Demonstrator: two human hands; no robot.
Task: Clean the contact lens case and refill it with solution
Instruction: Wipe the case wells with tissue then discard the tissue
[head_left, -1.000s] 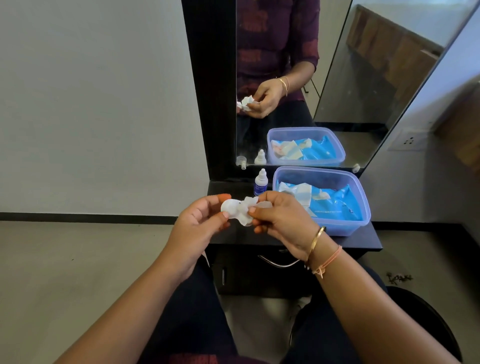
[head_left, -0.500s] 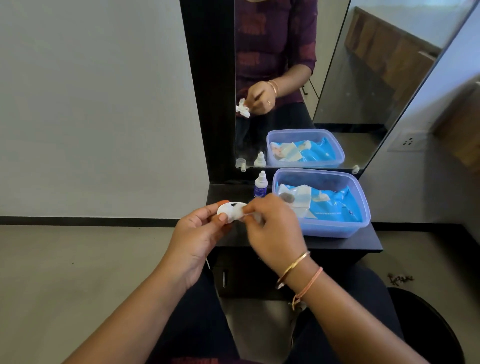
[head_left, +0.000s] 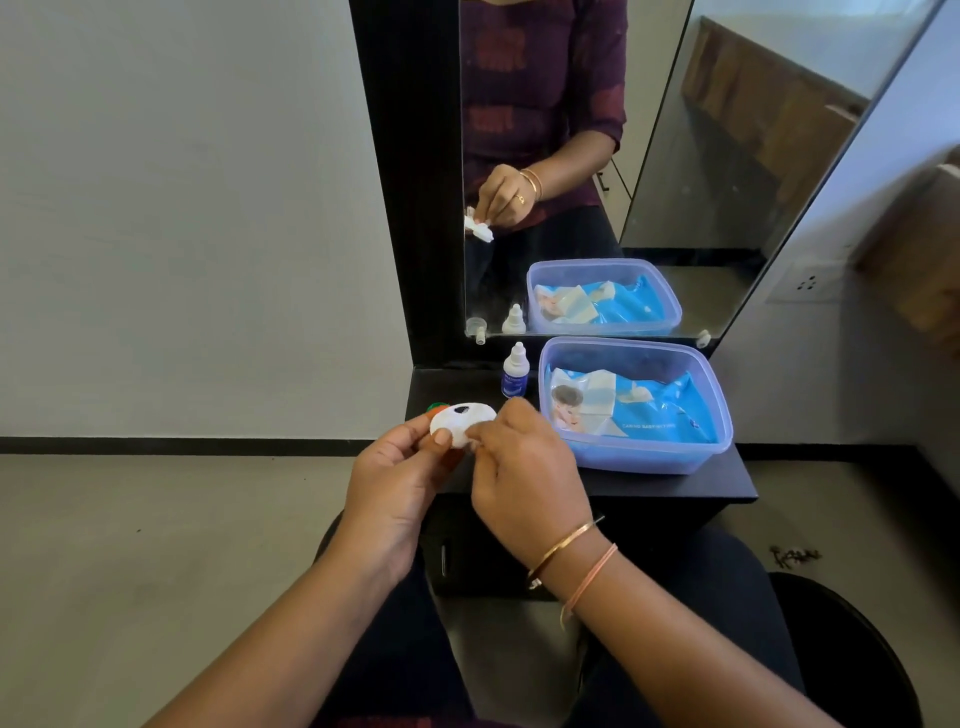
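My left hand (head_left: 395, 483) holds the white contact lens case (head_left: 460, 422) between thumb and fingers, in front of the black shelf. A green and orange bit shows at the case's left end. My right hand (head_left: 524, 467) has its fingers curled against the case's right side, pinching a white tissue that is mostly hidden. The mirror shows the reflected hand with the white tissue. A small solution bottle (head_left: 515, 370) with a white cap and blue label stands upright on the shelf behind my hands.
A clear blue plastic box (head_left: 644, 457) holding a blue wipes pack (head_left: 634, 410) sits on the black shelf (head_left: 727, 486) at right. A mirror (head_left: 597, 156) stands behind it. A wall socket (head_left: 808, 283) is at right. My knees are below the shelf.
The white tissue was spread between both hands; now my right hand has rolled over and covers it, pressing at the case. Both hands sit slightly higher, closer to the bottle.
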